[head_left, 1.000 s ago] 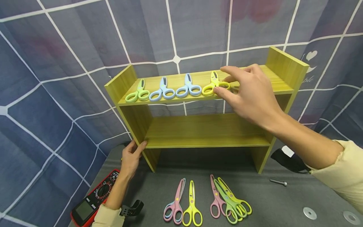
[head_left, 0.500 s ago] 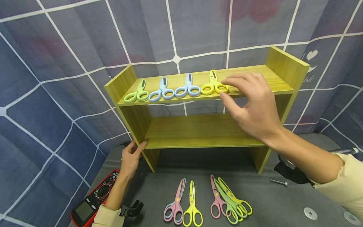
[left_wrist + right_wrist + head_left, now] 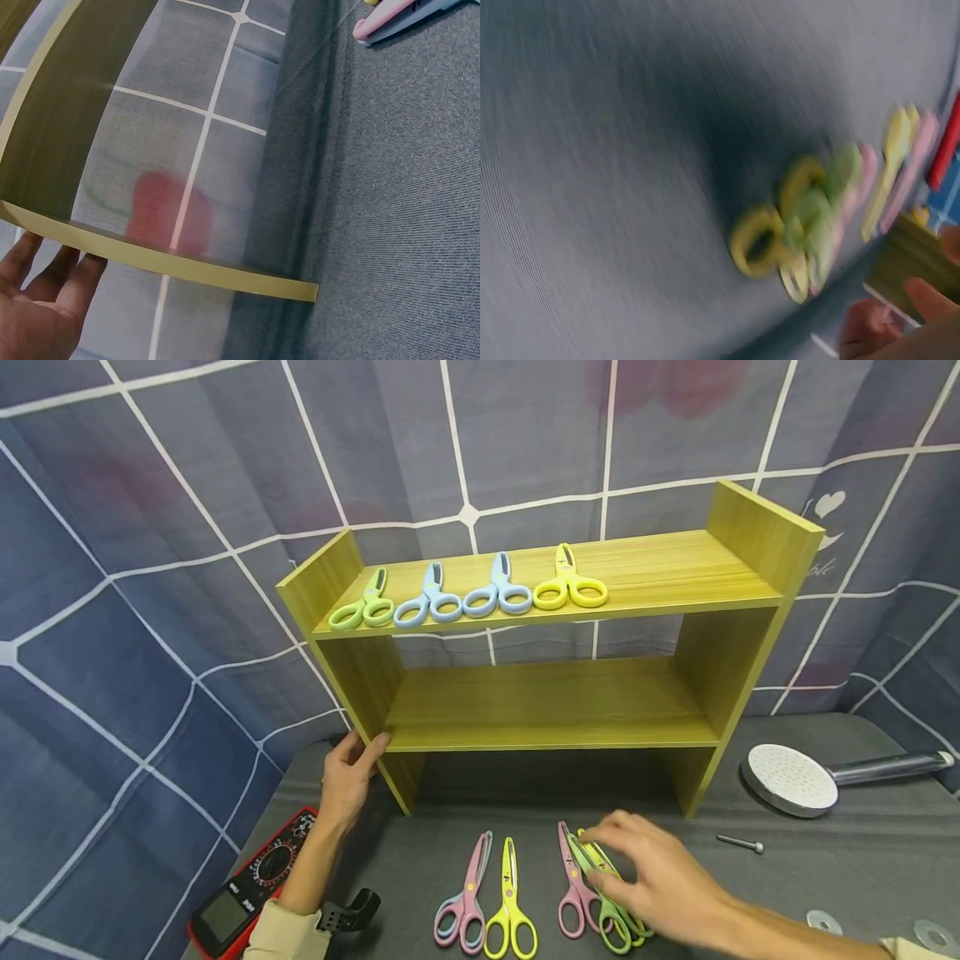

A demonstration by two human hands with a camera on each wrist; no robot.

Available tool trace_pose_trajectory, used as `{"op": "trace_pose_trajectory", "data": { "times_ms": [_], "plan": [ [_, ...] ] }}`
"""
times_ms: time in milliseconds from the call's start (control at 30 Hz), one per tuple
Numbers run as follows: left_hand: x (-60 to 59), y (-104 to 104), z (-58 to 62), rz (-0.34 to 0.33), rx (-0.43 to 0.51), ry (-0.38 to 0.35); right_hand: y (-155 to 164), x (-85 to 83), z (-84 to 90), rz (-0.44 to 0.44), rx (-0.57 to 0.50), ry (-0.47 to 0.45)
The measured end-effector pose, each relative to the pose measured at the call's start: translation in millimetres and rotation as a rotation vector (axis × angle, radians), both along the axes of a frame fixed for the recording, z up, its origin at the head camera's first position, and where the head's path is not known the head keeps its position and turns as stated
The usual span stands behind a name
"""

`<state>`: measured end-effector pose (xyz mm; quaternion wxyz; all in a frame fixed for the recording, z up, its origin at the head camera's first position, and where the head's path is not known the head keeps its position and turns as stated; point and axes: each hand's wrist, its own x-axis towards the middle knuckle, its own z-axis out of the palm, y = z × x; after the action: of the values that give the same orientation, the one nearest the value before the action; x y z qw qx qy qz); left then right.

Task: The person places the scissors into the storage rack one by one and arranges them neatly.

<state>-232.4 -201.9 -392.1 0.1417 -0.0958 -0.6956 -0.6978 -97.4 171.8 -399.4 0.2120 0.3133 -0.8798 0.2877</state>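
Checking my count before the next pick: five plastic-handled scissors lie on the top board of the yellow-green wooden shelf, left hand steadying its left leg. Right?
Not quite. The head view shows four plastic-handled scissors on the top board of the yellow-green wooden shelf: one green, two blue, one yellow. The left hand does steady its left leg.

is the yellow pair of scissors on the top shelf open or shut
Shut: the yellow scissors lie flat on the top shelf, blades together in one point, handle loops side by side.

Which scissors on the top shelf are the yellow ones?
The yellow scissors, rightmost of the four on the top shelf; the others are green and blue.
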Motion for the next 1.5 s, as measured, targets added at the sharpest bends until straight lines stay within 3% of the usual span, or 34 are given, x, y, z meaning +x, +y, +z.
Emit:
{"op": "trace_pose_trajectory", "data": {
  "times_ms": [100, 200, 300, 400, 433, 500, 667, 800, 900, 967, 1133, 1233, 1367, 1500],
  "plan": [
    [1.6, -0.4, 0.2, 0.011, -0.007, -0.004, 2.5, 11.4, -29.4, -0.025, 0.146, -0.153],
    [2.9, -0.8, 0.8, 0.012, -0.013, -0.007, 7.9, 14.3, -42.9, -0.003, 0.307, -0.262],
    [2.7, -1.1, 1.2, 0.007, -0.012, -0.010, 12.5, 13.0, -48.4, 0.051, 0.447, -0.210],
    [2.3, -1.2, 1.4, 0.004, -0.003, -0.011, 14.4, 11.1, -52.0, 0.104, 0.517, -0.055],
    [1.9, -1.1, 1.2, 0.002, 0.001, -0.010, 14.7, 10.6, -53.6, 0.116, 0.515, 0.000],
    [1.1, -0.8, 0.8, -0.003, 0.008, -0.006, 14.7, 10.1, -56.0, 0.135, 0.493, 0.024],
    [-0.9, 0.5, -0.2, -0.019, 0.024, 0.004, 18.0, 8.3, -60.3, 0.166, 0.421, -0.105],
    [-1.2, 0.7, -0.3, -0.022, 0.031, 0.008, 21.0, 7.0, -62.0, 0.187, 0.386, -0.153],
    [-1.0, 0.7, 0.1, -0.025, 0.027, 0.011, 22.3, 6.3, -60.6, 0.211, 0.351, -0.135],
    [-0.6, 0.7, 0.5, -0.027, 0.021, 0.010, 22.8, 5.2, -56.7, 0.219, 0.311, -0.054],
    [0.0, 1.0, 1.5, -0.018, 0.018, 0.007, 21.4, 1.7, -20.1, 0.181, 0.186, 0.125],
    [-0.4, 1.2, 1.9, -0.016, 0.011, 0.005, 23.2, 0.4, 19.9, 0.149, 0.099, 0.169],
    [-1.4, 1.7, 1.9, -0.035, 0.009, 0.003, 28.0, 2.8, 74.9, 0.074, 0.018, 0.293],
    [-1.8, 1.4, 1.3, -0.029, 0.021, 0.007, 29.1, 6.9, 118.6, -0.019, -0.014, 0.360]
  ]
}}
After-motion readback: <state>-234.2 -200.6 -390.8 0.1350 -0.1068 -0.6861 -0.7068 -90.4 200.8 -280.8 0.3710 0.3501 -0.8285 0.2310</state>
